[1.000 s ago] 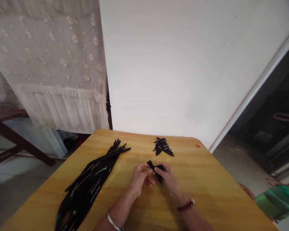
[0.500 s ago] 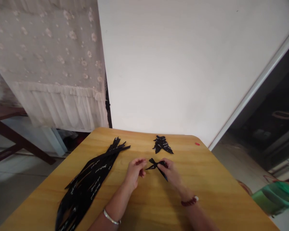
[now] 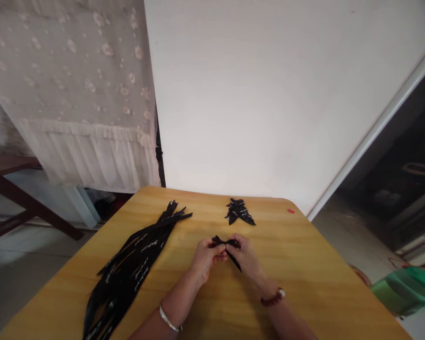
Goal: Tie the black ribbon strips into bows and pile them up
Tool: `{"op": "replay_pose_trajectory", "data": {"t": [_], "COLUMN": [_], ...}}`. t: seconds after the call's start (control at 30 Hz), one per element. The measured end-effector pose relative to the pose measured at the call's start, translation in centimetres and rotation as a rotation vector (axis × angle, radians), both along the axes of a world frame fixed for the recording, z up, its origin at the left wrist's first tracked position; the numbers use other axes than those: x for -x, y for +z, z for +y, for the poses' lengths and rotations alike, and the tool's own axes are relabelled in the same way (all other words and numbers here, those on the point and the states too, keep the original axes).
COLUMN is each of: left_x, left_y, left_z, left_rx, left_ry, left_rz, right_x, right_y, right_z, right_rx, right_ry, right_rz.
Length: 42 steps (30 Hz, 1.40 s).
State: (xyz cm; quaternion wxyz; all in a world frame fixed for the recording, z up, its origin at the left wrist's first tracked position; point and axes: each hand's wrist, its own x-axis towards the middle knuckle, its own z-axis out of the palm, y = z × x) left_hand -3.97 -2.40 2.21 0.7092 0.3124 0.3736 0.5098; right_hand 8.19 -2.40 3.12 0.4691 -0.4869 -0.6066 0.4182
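Free room and obstacles around the hands. The left hand (image 3: 207,259) and right hand (image 3: 248,259) meet at a small black ribbon bow (image 3: 226,244) mid-table on a yellow wooden tabletop (image 3: 304,288). Left: a long bundle of black printed ribbon strips (image 3: 134,259) obstructs, just beyond a narrow wood gap. Far: a small black ribbon pile (image 3: 239,212) obstructs. Right: open wood extends to the table edge.

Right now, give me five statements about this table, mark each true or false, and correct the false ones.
1. The left hand and right hand pinch a short black ribbon between them. True.
2. The left wrist wears a bead bracelet. False: it wears a silver bangle; the bead bracelet is on the right wrist.
3. The long black ribbons lie left of the hands. True.
4. The small black ribbon bunch touches the right hand. False: it lies apart, farther up the wooden table.
5. A red speck lies near the table's far right corner. True.
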Motion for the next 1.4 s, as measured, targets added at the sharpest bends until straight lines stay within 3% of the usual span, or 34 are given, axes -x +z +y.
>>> {"op": "replay_pose_trajectory", "data": {"t": [0.3, 0.63, 0.87, 1.2, 1.4], "left_x": [0.4, 0.8, 0.8, 0.7, 0.7], "left_y": [0.6, 1.0, 1.1, 0.7, 0.9], "left_z": [0.3, 0.5, 0.4, 0.3, 0.2], "left_rx": [0.002, 0.059, 0.179, 0.051, 0.011], "left_ry": [0.109, 0.194, 0.120, 0.064, -0.012], "left_rz": [-0.005, 0.152, -0.058, 0.053, 0.095], "right_x": [-0.2, -0.4, -0.2, -1.0, -1.0], "right_y": [0.5, -0.2, -1.3, 0.9, 0.2], "right_z": [-0.1, -0.1, -0.1, 0.0, 0.1], "right_rx": [0.060, 0.023, -0.049, 0.033, -0.006], "right_ry": [0.072, -0.020, -0.034, -0.007, 0.024], "right_rz": [0.049, -0.158, -0.307, 0.061, 0.023]}}
